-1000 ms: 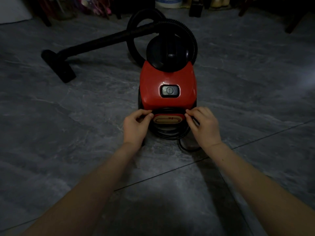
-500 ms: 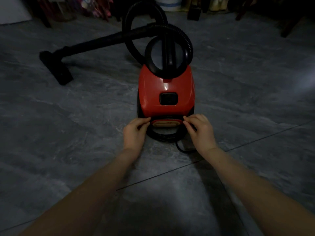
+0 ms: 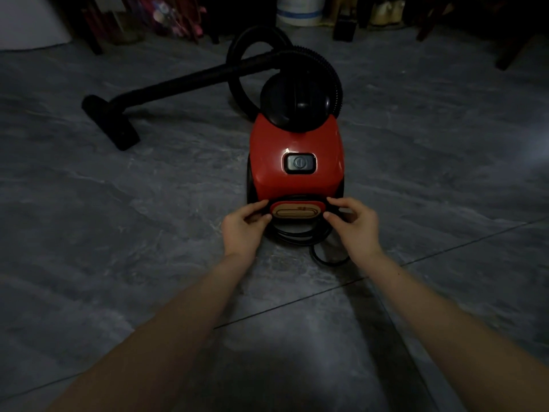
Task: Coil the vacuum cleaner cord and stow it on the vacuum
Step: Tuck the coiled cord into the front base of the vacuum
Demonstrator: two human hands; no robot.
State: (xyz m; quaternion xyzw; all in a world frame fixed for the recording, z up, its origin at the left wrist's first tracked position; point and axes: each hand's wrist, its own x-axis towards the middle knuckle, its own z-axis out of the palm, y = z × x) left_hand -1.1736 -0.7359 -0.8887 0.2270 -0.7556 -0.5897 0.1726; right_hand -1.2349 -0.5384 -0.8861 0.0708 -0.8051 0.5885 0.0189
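1. Red vacuum point(image 3: 297, 147) at frame centre, on grey floor point(image 3: 148, 233).
2. Black cord point(image 3: 300, 234) coiled at its near end; one loop trails lower right.
3. Left hand point(image 3: 243, 228), right hand point(image 3: 356, 226): each grip pinching the coil's sides.

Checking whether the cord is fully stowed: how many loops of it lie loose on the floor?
1. A single loop of cord lies on the floor beside the right hand; the rest hangs coiled at the vacuum rear. More may be hidden.
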